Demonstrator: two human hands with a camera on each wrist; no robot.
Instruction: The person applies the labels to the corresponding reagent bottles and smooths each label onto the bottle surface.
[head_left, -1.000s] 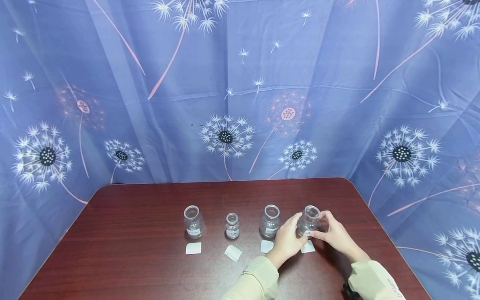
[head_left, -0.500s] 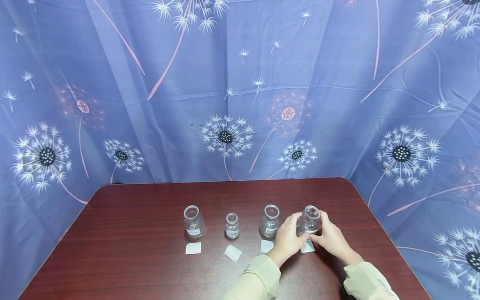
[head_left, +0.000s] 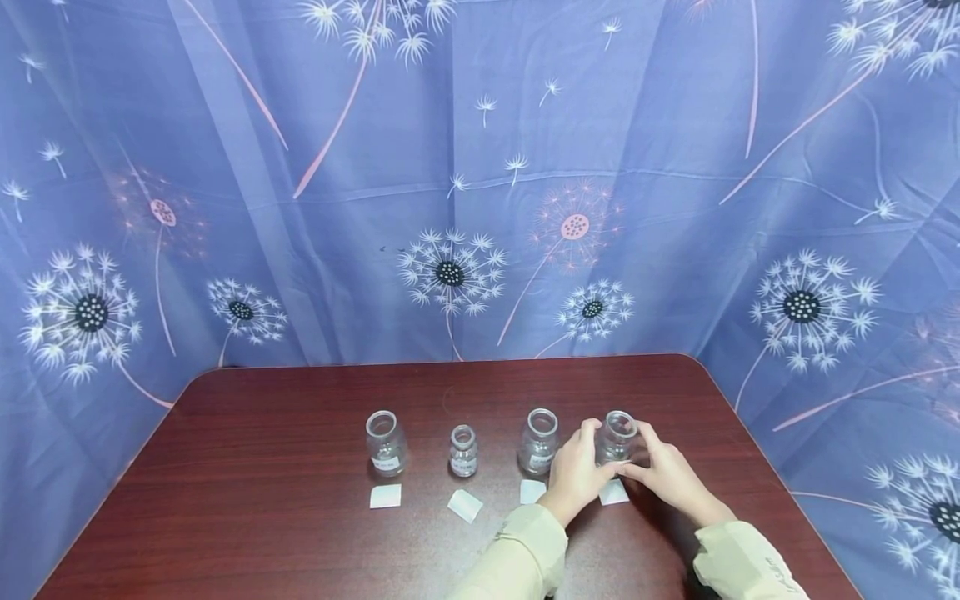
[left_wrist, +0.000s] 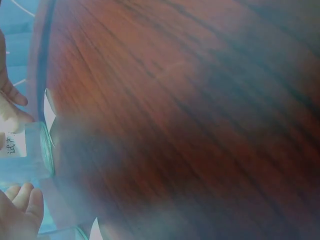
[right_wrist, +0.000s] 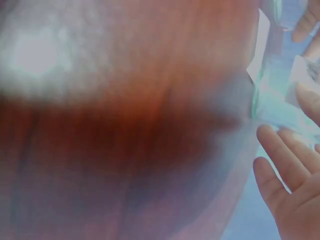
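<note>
Both hands are at the rightmost clear glass jar (head_left: 618, 442), which stands upright on the table with its mouth uncovered. My left hand (head_left: 576, 475) holds its left side, and my right hand (head_left: 667, 477) holds its right side. The thumbs meet low on the front of the jar, over a white label (left_wrist: 19, 144) with handwritten characters. From the head view the thumbs hide most of that label. In the right wrist view, right fingers (right_wrist: 280, 157) lie along the glass beside the label.
Left of the hands stand a matching jar (head_left: 540, 446), a smaller jar (head_left: 463, 454) and another large jar (head_left: 386, 446), each with a white label. White paper slips (head_left: 386, 497) lie before the jars on the dark red table (head_left: 285, 533). A blue dandelion-print curtain (head_left: 337, 275) hangs behind.
My right hand has drawn in, its thumb moving left along the front of the jar to meet the left thumb. The label is now covered by the thumbs in the head view.
</note>
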